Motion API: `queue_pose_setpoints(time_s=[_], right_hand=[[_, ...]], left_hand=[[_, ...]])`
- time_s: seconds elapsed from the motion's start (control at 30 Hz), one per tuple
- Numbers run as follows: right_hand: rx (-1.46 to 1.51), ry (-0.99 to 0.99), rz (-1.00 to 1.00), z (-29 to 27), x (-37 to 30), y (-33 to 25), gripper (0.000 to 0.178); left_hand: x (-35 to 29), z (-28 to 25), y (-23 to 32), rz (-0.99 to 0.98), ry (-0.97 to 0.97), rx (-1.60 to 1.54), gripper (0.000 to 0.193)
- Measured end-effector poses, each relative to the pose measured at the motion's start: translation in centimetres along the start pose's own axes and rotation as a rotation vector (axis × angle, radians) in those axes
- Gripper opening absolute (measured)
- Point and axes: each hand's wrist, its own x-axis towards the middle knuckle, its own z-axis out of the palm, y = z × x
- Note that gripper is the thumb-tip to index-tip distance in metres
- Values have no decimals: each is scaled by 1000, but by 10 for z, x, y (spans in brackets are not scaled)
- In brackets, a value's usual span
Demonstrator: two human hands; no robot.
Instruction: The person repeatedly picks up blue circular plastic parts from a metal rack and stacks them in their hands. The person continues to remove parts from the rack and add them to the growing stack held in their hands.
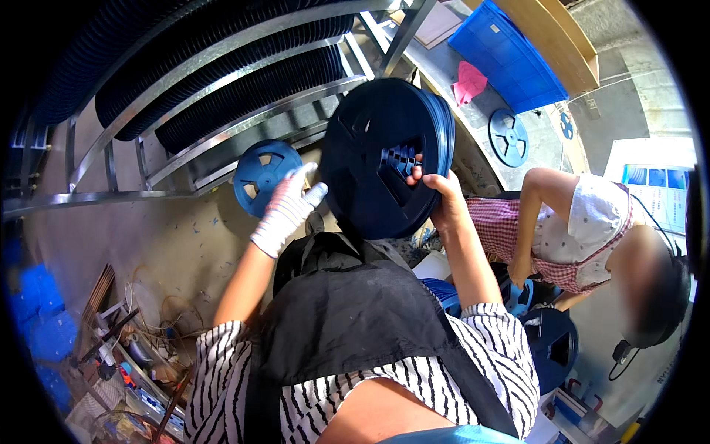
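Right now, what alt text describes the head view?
The right hand holds a stack of dark reels through a cutout; the gloved left hand is near a blue reel. Upper left is a metal rack; at right, another person.

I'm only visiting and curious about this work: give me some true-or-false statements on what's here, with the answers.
1. The right hand grips a stack of dark reels. True.
2. Both hands are gloved. False: only the left hand wears a glove.
3. A pink cloth lies inside the blue crate. False: it lies beside it.
4. A blue reel shows near the left hand. True.
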Motion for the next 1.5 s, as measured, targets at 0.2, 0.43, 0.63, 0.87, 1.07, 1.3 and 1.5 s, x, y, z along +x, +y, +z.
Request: queue_pose_setpoints(time_s=[0.2, 0.43, 0.63, 0.87, 1.07, 1.3, 1.5], right_hand=[[377, -140, -196, 4, -18, 28, 50], [701, -349, -163, 2, -37, 38, 48], [387, -270, -189, 17, -40, 35, 47], [163, -131, -107, 41, -39, 27, 54], [-3, -142, 12, 71, -30, 10, 56], [205, 104, -159, 52, -22, 25, 41], [480, 141, -197, 14, -23, 36, 29]], left_hand=[[-5, 19, 49, 301, 486, 305, 62], [-14, -34, 62, 317, 608, -13, 45], [-10, -42, 39, 127, 535, -99, 50], [11, 2, 77, -85, -114, 244, 108], [39, 4, 50, -16, 13, -188, 88], [27, -71, 16, -324, -273, -1731, 67], [-2, -82, 14, -33, -368, -1959, 79]])
